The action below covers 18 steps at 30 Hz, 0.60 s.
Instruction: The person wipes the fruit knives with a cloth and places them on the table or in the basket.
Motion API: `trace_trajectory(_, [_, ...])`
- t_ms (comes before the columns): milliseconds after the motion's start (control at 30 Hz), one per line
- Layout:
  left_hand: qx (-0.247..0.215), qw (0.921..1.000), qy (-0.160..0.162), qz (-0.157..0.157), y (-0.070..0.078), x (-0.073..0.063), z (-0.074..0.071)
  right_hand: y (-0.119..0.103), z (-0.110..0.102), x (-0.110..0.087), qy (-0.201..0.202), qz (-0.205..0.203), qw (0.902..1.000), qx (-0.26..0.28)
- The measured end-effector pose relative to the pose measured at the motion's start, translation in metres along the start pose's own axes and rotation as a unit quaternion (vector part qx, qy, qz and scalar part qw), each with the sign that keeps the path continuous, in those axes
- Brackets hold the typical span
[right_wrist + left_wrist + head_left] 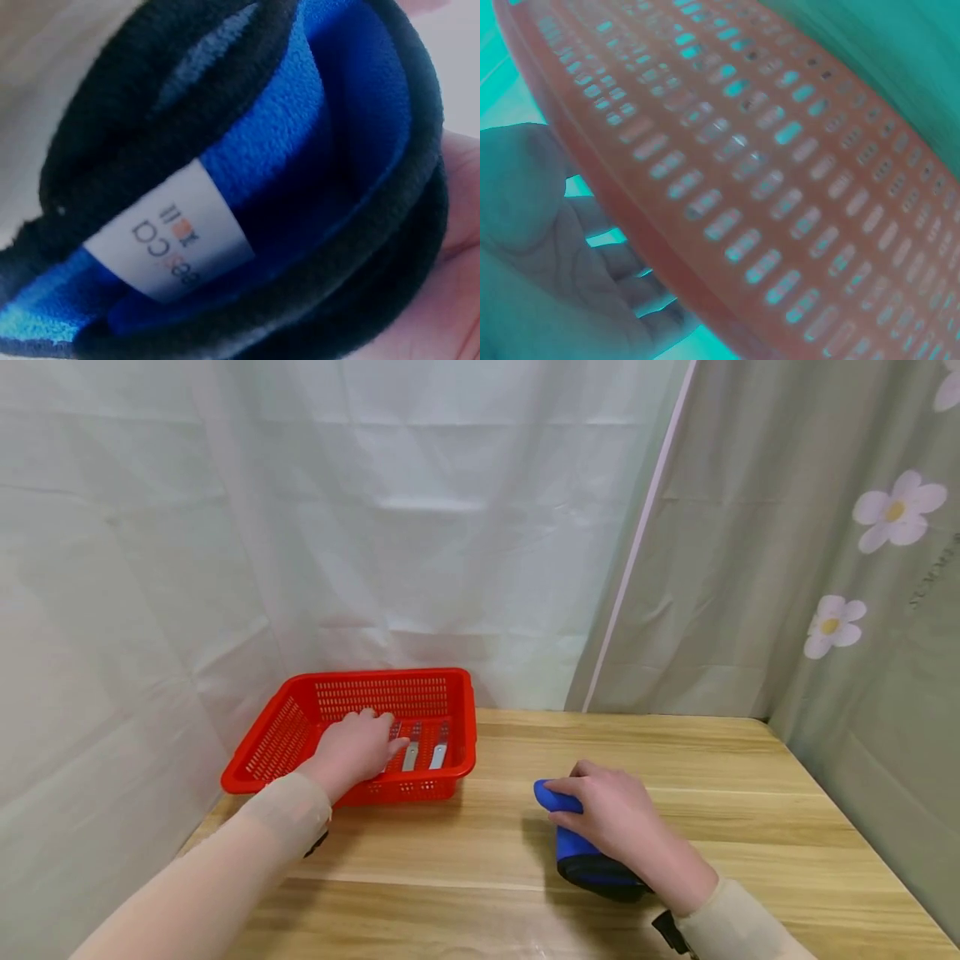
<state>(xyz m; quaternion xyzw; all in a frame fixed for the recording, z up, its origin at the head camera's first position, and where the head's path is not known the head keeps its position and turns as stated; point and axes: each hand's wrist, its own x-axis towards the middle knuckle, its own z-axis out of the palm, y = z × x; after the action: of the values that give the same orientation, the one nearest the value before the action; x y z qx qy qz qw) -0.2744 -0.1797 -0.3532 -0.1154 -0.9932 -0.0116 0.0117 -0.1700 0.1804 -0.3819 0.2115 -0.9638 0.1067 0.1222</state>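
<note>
My left hand (356,745) reaches over the front rim into a red perforated plastic basket (382,677). Beside its thumb lie flat, narrow silver strips, one a pale-ended strip (440,747), side by side on the basket floor. In the left wrist view the basket wall (742,247) covers the fingertips of the left hand (562,255), whose palm shows bare. My right hand (607,806) grips a rolled blue fabric piece (572,843) over the table, thumb on the near side. The right wrist view shows its black edging and a white label (176,232) inside the roll.
The wood-grain table (435,893) carries the basket at its back left. A pale curtain (450,527) hangs close behind the basket, and a flowered grey-green curtain (862,718) runs along the right edge.
</note>
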Motion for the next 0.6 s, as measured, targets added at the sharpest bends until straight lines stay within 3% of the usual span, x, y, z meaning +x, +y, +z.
trace_trajectory(233, [0.011,0.9979,0.05,0.039,0.017,-0.018,-0.005,0.002,0.014,-0.015,-0.034,0.024,0.9989,0.021])
trace_trajectory(600, [0.016,0.9866,0.124,0.104,0.038,-0.044,-0.004,0.008,0.03,-0.031,-0.046,0.0,0.9989,0.011])
